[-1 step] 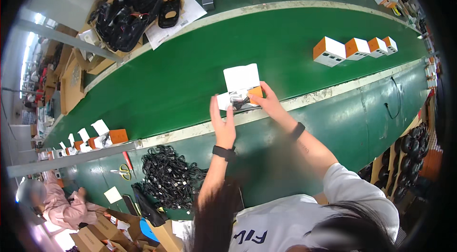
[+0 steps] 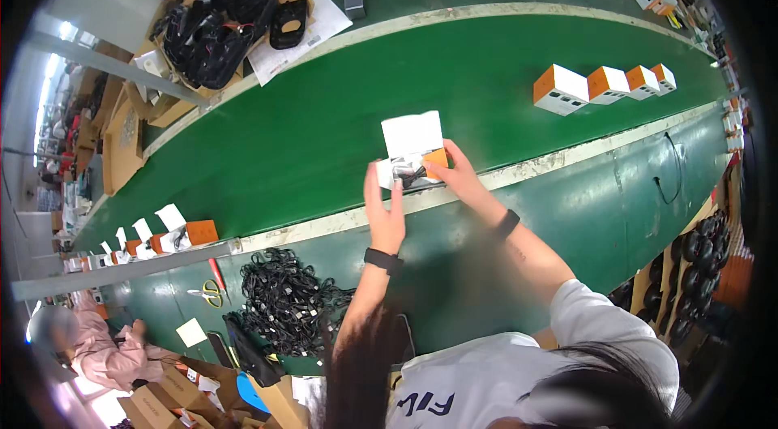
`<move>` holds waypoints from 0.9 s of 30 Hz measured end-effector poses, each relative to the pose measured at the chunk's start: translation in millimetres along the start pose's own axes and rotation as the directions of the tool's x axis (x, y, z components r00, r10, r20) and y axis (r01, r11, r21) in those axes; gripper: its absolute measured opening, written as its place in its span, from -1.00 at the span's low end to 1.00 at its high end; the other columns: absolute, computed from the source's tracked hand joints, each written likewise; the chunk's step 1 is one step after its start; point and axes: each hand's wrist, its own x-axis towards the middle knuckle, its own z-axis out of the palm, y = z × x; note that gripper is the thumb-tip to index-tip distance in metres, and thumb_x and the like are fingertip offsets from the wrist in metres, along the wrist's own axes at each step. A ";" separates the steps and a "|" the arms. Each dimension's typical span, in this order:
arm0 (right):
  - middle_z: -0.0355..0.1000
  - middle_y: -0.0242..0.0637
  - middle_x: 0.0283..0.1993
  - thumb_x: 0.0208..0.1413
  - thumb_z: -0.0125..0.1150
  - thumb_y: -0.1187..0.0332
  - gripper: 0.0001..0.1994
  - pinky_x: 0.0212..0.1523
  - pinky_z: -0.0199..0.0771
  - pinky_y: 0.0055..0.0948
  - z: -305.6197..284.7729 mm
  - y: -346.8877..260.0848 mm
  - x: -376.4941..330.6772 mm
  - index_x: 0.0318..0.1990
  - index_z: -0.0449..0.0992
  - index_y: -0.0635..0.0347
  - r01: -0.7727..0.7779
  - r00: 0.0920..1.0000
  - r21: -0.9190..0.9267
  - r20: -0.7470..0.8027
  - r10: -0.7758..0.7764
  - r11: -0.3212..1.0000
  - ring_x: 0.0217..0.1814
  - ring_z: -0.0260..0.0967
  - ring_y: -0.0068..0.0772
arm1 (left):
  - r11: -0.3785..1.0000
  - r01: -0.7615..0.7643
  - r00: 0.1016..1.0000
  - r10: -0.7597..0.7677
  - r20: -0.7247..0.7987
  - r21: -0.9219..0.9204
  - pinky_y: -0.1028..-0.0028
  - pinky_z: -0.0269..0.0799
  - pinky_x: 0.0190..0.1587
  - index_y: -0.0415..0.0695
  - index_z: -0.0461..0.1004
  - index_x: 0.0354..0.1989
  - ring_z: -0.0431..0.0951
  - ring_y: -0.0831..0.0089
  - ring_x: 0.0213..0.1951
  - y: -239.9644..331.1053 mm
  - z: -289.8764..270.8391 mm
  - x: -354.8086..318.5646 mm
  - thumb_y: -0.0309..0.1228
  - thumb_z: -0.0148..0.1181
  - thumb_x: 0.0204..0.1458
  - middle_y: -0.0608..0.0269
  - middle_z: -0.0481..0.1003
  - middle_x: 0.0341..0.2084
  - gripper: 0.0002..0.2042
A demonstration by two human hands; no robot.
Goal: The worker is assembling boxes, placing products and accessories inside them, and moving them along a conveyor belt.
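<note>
A small white and orange cardboard box (image 2: 413, 135) stands on the near side of the green conveyor belt, its white lid raised at the back. Inside lies a bundled black cable (image 2: 412, 176). My left hand (image 2: 386, 214) grips the box's left side, with the white side flap between thumb and fingers. On the right, my right hand (image 2: 460, 173) holds the orange side flap, thumb inward and fingers behind it. Part of the box's contents is hidden by my fingers.
Closed boxes (image 2: 561, 90) line the belt (image 2: 324, 137) at right; open ones (image 2: 200, 232) stand at left. A pile of black cables (image 2: 288, 303), scissors (image 2: 212, 293) and a phone (image 2: 403, 338) lie on the near bench. A co-worker (image 2: 109, 348) sits at lower left.
My left hand has shifted slightly right, and the left flap now stands more upright. My right hand keeps its hold on the box.
</note>
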 end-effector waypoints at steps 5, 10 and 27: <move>0.29 -0.34 -0.06 -0.02 0.17 0.51 -0.59 -0.09 0.38 -0.46 -5.7 0.5 -6.2 0.02 0.27 0.21 0.040 0.994 -0.149 -0.099 -0.055 0.988 -0.04 0.25 -0.50 | 0.910 -0.278 0.945 0.202 0.256 0.308 0.32 0.15 0.11 -0.24 0.39 -0.07 0.25 0.21 0.08 -7.9 11.1 6.3 -0.49 0.05 0.01 0.13 0.35 0.01 -0.72; 0.26 -0.28 0.01 -0.12 0.21 0.58 -0.55 -0.04 0.37 -0.43 -25.3 18.1 -8.3 0.01 0.33 0.17 0.270 0.952 -0.314 -0.054 -0.301 0.910 0.02 0.26 -0.44 | 0.996 -0.050 0.974 0.031 -0.224 -0.078 0.25 0.13 0.12 -0.21 0.45 -0.21 0.24 0.17 0.09 2.5 36.8 26.0 -0.51 0.21 -0.19 0.17 0.39 -0.05 -0.71; 0.06 -0.20 0.26 -0.15 0.22 0.62 -0.59 0.13 0.27 -0.31 -74.9 -9.2 -17.8 -0.06 0.44 0.11 0.336 0.923 -0.252 0.278 -0.265 0.907 0.24 0.11 -0.25 | 0.819 -0.538 0.773 0.384 0.505 0.201 0.22 0.21 0.10 -0.10 0.43 -0.08 0.24 0.18 0.12 -9.5 30.6 28.2 -0.33 0.24 -0.13 0.24 0.30 0.07 -0.63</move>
